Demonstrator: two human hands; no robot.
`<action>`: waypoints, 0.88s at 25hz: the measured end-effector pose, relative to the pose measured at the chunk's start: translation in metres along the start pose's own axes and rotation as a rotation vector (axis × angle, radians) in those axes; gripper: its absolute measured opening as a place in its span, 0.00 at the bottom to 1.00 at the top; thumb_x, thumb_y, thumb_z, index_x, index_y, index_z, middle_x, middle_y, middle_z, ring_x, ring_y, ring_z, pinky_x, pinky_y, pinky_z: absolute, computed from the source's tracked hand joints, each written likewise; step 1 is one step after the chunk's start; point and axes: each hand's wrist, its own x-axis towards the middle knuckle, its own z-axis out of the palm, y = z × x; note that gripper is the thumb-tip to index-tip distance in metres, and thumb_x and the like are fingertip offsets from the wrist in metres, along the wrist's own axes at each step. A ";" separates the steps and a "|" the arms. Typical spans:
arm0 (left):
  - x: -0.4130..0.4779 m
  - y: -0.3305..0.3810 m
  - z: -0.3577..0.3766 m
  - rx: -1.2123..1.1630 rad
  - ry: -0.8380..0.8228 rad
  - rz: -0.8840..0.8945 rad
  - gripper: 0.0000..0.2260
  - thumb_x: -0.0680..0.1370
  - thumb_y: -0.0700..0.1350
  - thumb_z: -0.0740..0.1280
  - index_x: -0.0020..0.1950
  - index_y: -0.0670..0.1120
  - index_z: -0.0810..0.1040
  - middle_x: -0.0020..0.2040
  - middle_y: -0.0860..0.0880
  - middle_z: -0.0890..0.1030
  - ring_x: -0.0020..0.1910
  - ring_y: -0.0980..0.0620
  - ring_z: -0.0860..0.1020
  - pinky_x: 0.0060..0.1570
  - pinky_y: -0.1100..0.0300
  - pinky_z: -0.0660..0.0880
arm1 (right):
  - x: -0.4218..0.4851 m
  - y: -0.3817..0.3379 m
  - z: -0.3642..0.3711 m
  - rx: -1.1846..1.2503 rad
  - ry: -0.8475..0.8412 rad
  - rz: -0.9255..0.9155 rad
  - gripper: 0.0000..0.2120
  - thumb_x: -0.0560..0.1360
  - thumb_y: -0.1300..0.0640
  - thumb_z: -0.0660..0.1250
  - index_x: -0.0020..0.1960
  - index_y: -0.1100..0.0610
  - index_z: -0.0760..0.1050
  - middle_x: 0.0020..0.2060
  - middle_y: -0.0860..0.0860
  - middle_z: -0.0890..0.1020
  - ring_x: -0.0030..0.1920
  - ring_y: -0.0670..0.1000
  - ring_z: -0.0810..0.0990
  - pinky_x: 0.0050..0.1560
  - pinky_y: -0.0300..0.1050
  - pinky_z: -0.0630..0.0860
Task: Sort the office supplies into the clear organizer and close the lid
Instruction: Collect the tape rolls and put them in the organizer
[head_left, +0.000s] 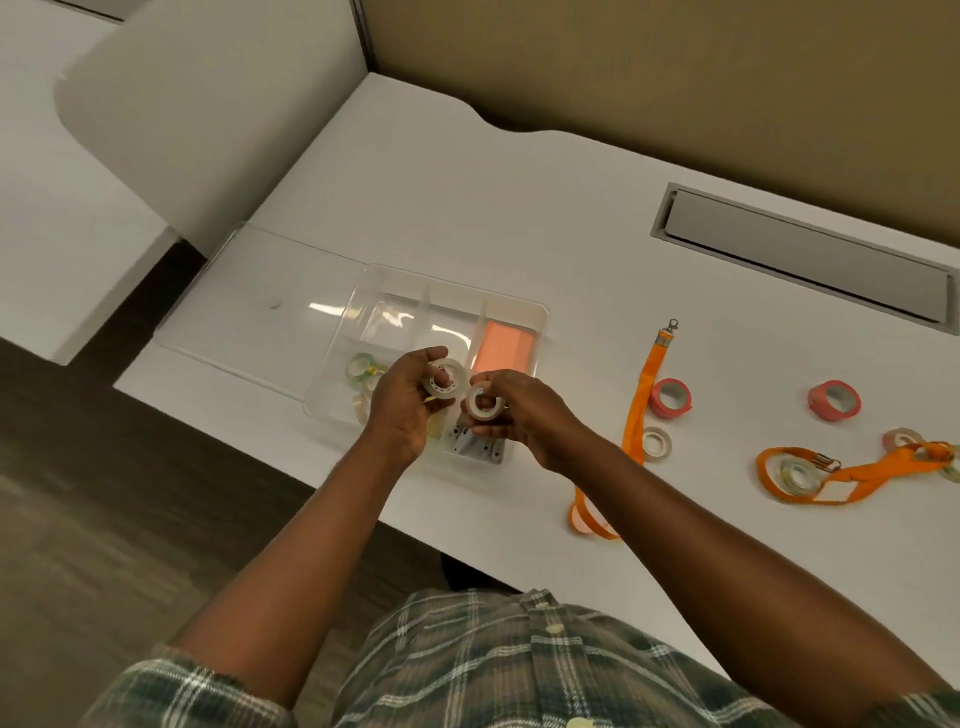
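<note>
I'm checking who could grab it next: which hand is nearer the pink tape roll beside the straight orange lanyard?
Right. The right hand, holding a white tape roll over the organizer, is just left of the pink tape roll; the left hand is farther left.

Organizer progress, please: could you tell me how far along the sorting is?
Partly done. The clear organizer already holds orange notes and tape. The left hand and right hand each hold a tape roll. Pink rolls, lanyards and the open lid remain.
</note>
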 end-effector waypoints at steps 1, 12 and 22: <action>0.003 0.005 -0.012 0.039 0.034 0.031 0.07 0.77 0.41 0.65 0.49 0.46 0.83 0.43 0.46 0.80 0.45 0.46 0.79 0.44 0.53 0.77 | 0.008 -0.003 0.012 -0.015 -0.010 0.000 0.14 0.77 0.62 0.60 0.61 0.59 0.76 0.52 0.63 0.83 0.51 0.62 0.85 0.52 0.51 0.84; 0.033 0.026 -0.099 0.702 0.228 0.183 0.15 0.79 0.44 0.65 0.65 0.51 0.76 0.56 0.50 0.80 0.55 0.51 0.78 0.44 0.65 0.73 | 0.076 -0.021 0.112 -0.164 -0.044 -0.006 0.06 0.75 0.59 0.63 0.50 0.55 0.77 0.49 0.57 0.80 0.48 0.55 0.80 0.53 0.48 0.81; 0.045 0.013 -0.104 1.221 0.216 0.350 0.21 0.75 0.46 0.74 0.66 0.45 0.75 0.59 0.41 0.75 0.56 0.45 0.77 0.54 0.54 0.77 | 0.082 -0.022 0.108 -0.291 -0.025 -0.061 0.12 0.78 0.52 0.61 0.56 0.57 0.77 0.57 0.59 0.80 0.54 0.58 0.81 0.56 0.51 0.79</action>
